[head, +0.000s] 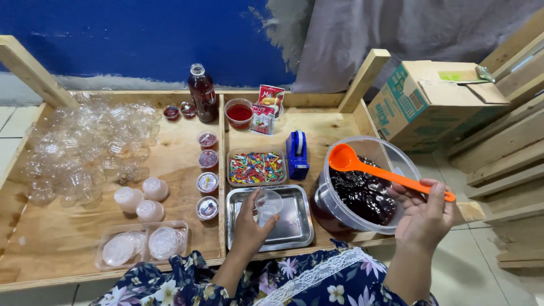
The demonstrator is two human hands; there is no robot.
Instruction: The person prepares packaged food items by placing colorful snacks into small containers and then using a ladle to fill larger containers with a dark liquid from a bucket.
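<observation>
The left hand is pinching a small clear plastic cup between thumb and fingers, holding it over the steel tray at the near edge of the wooden table. The right hand is closing its fingers around the handle of an orange spoon, whose bowl is hovering above the large clear tub; the tub is holding a dark, glossy jelly-like mass.

Just behind the tray, a shallow container of multicoloured sprinkles is sitting beside a blue tape dispenser. Further back, red and white sachets are leaning next to a cup of red liquid, and a tall bottle of dark liquid is standing upright. Four filled small cups are lining up in a column to the left of the tray. A heap of empty clear cups is covering the far left, with stacked lids in a tray nearer. A cardboard box with green print is resting to the right, off the table.

Both forearms are reaching forward from a floral sleeve, the right wrist bent upward.
</observation>
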